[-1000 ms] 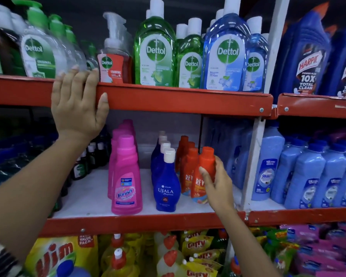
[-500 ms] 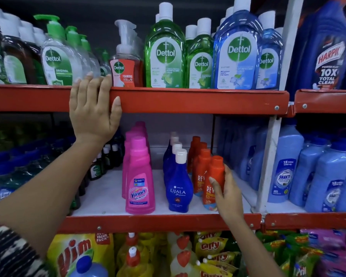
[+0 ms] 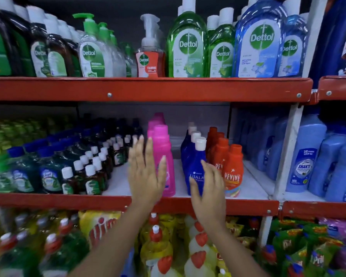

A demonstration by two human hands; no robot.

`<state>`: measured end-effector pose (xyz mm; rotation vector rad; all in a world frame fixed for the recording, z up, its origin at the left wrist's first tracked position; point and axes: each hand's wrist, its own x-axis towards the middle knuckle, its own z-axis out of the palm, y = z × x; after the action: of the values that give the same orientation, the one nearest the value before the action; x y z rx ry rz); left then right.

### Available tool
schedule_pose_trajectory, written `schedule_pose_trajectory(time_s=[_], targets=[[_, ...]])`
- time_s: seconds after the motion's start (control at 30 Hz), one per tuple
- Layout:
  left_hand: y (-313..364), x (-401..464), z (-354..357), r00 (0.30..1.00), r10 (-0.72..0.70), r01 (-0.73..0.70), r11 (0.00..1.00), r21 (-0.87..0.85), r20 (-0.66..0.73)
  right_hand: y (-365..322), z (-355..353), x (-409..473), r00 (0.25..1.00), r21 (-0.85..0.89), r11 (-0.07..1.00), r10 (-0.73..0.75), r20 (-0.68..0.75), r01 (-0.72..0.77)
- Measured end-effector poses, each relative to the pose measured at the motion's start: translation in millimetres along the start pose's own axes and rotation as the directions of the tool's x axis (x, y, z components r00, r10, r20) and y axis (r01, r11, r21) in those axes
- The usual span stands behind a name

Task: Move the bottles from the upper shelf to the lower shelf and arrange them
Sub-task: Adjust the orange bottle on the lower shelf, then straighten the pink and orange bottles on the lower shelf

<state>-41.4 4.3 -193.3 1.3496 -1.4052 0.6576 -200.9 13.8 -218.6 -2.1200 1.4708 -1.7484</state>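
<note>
The upper red shelf carries Dettol bottles: brown ones, clear pump bottles, a red foaming pump, green ones and blue ones. On the lower shelf stand a row of pink bottles, a row of dark blue Ujala bottles and a row of orange Revive bottles. My left hand is open, fingers spread, in front of the front pink bottle. My right hand is open in front of the front blue bottle. Neither holds anything.
Small dark bottles with white caps and green bottles fill the lower shelf's left side. Light blue Shakti bottles stand beyond a white upright. Yellow bottles and packets crowd the shelf below. White shelf floor shows between the pink and blue rows.
My left hand has dropped from the upper shelf edge down to the pink bottle. My right hand has let go of the orange Revive bottle and moved left to the blue bottle.
</note>
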Motion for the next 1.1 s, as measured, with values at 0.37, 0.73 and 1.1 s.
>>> schedule_pose_trajectory(time_s=[0.37, 0.73, 1.1], targets=[[-11, -46, 6, 0.84, -0.398, 0.542, 0.629, -0.557, 0.369, -25, 61, 17, 0.93, 0.301, 0.928, 0.106, 0.352, -0.22], [-33, -44, -1, 0.868, -0.379, 0.492, 0.582, -0.648, 0.32, -38, 91, 14, 0.955, 0.104, 0.97, 0.191, 0.228, -0.219], [-35, -44, -6, 0.898, -0.374, 0.428, 0.619, -0.659, 0.232, -29, 65, 7, 0.982, 0.22, 0.968, 0.084, 0.172, -0.121]])
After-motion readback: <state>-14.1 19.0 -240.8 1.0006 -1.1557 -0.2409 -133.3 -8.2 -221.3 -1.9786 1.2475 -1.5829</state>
